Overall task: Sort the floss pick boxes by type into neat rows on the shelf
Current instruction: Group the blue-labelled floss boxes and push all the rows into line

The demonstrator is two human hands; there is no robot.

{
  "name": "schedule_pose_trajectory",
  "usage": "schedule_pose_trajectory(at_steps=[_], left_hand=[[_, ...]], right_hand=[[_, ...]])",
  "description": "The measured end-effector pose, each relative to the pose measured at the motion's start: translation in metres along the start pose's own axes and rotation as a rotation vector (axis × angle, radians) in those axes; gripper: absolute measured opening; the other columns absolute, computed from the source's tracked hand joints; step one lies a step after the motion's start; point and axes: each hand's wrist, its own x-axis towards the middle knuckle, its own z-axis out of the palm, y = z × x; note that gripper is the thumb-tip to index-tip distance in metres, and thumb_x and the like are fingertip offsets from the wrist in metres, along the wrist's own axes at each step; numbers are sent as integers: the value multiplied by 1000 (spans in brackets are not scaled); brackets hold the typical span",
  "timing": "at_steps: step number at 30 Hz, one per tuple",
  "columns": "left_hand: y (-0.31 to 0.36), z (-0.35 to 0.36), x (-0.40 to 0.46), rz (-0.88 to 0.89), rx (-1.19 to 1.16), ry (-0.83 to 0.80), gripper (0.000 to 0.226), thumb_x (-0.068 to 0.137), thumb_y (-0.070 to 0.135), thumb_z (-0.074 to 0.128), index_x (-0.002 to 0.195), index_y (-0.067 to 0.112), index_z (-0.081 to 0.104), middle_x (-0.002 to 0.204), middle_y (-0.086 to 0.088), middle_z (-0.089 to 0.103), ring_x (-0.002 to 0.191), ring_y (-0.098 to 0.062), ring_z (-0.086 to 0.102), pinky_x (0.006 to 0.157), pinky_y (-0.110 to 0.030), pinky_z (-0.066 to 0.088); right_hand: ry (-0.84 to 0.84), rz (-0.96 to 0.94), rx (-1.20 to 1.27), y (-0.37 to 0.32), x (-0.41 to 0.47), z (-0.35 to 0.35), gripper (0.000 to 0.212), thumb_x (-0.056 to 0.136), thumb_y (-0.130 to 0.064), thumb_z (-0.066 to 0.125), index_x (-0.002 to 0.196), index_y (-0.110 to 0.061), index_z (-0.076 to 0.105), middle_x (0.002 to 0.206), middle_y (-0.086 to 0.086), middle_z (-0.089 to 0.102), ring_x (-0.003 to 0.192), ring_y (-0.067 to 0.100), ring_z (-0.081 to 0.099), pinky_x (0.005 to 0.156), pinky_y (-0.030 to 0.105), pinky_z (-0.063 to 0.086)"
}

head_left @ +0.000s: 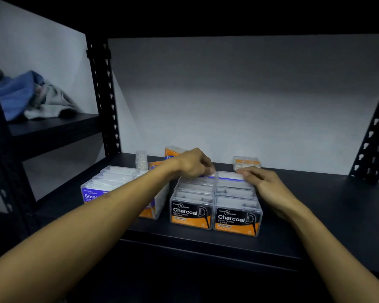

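Overall: dim, heavy vignette; top band and lower corners near black.
Light: comes from the front, near cam; falls brightest on back wall (239,101) mid-band, fades toward top.
Shelf (315,204): dark matte, almost no detail, front edge lost in shadow.
Hands: left hand (193,164) and right hand (264,182) evenly lit, fingertips slightly soft.
Glare: bluish-white shine on clear lids of boxes (214,193); front labels sharp, legible.
Distortion: wide-angle, uprights (103,95) bow and lean at edges.
Blur: cloth pile (31,97) far left soft, smeared.
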Motion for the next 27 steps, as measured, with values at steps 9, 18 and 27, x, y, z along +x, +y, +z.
schedule_pose_trajectory(at_steps=[9, 18, 27], left_hand=[[17, 3, 33, 33, 14, -39, 21, 94, 20, 67, 112, 13, 76, 112, 0, 74, 108, -16, 65, 97, -28, 49], [47, 18, 52, 22, 26, -51, 22, 92, 28, 71, 109, 16, 76, 115, -3, 72, 109, -21, 64, 100, -36, 50], [133, 65, 70, 157, 64, -126, 24, 94, 28, 67, 114, 15, 73, 122, -2, 69, 112, -20, 62, 92, -33, 52]], right_hand=[[127, 18, 55, 15, 12, -16, 18, 99, -11, 60, 99, -18, 76, 104, 2, 76, 101, 18, 71, 90, 32, 56], [192, 33, 3, 20, 2, -47, 16, 99, -20, 61, 109, -14, 72, 103, 4, 75, 89, 13, 72, 81, 29, 59], [256, 0, -143, 40, -49, -136, 19, 100, -25, 59, 108, -16, 74, 103, -2, 76, 95, 13, 70, 89, 33, 56]])
